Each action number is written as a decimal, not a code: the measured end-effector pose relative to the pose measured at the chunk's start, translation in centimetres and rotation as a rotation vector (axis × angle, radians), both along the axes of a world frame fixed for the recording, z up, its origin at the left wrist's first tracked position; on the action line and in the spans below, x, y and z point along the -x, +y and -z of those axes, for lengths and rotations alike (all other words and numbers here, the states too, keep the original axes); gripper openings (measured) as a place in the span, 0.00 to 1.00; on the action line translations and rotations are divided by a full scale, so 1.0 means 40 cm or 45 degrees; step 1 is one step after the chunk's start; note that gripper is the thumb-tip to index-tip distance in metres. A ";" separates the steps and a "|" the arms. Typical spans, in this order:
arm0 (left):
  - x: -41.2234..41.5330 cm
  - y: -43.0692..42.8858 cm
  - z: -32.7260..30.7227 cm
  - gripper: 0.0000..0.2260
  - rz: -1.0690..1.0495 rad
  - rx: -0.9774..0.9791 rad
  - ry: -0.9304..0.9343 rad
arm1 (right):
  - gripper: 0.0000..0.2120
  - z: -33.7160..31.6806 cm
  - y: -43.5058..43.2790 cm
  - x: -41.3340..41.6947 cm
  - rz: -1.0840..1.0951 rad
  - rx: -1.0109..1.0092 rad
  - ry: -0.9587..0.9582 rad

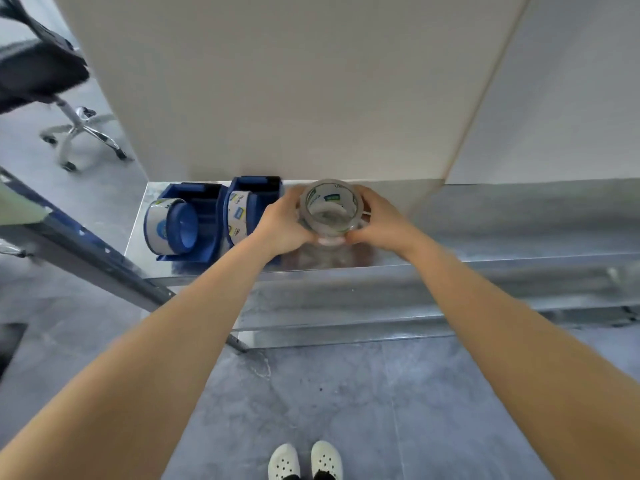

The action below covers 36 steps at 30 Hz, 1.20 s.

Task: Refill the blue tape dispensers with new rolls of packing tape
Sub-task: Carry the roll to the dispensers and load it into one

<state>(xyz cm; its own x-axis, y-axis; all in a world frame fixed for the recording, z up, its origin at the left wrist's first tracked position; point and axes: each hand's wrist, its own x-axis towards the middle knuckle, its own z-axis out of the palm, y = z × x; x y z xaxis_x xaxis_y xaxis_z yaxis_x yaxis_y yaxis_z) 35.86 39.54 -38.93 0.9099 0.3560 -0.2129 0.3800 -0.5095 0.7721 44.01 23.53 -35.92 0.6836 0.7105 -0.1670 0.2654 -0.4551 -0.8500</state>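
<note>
Both of my hands hold a clear roll of packing tape [329, 206] just above a shiny metal shelf [450, 244]. My left hand [284, 223] grips its left side and my right hand [377, 220] grips its right side. To the left, two blue tape dispensers stand on the shelf. The left dispenser [194, 226] carries a tape roll on its blue hub. The second dispenser [249, 206] beside my left hand also has a roll in it.
A white wall panel [294, 91] rises right behind the shelf. An office chair [52, 81] stands on the grey floor at the upper left. A slanted metal rack beam [79, 244] crosses the left side. My white shoes [304, 460] are below.
</note>
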 end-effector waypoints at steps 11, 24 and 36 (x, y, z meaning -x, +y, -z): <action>0.028 -0.010 0.005 0.47 -0.039 0.003 0.060 | 0.43 0.047 0.008 0.027 0.025 -0.028 0.106; 0.121 0.119 -0.199 0.18 -0.510 0.237 -0.427 | 0.38 -0.087 0.147 0.054 -0.009 -0.141 0.028; 0.135 0.155 -0.111 0.11 -0.836 0.739 -0.064 | 0.51 0.016 0.331 0.138 -0.388 0.222 -0.282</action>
<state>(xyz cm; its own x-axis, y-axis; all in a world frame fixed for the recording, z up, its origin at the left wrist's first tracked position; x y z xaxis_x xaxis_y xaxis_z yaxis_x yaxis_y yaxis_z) 30.47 45.73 -34.51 0.5723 0.6589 -0.4883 0.4173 0.2786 0.8650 38.50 36.77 -36.55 0.4790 0.8601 -0.1755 0.5782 -0.4595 -0.6742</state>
